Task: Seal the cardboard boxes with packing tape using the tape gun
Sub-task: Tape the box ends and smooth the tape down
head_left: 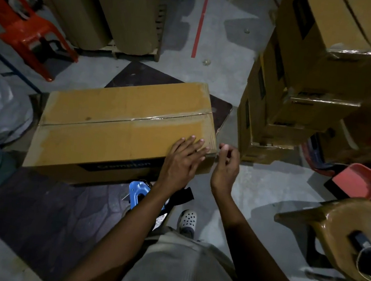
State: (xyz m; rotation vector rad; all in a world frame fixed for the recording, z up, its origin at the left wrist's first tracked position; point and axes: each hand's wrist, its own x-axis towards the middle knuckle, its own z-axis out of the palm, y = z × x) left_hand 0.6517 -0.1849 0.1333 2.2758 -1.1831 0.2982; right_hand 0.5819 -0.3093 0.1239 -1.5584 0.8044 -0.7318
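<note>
The left grip is pressing spread flat on the box's right end, the right grip is curling its fingers at that corner, pinch undeterminable, and the tape gun is lying on the floor just before the box.

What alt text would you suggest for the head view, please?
A person's left hand rests flat on a taped cardboard box, while the right hand curls its fingers at the box's right end. A blue tape gun lies on the floor beneath the left forearm.
</note>
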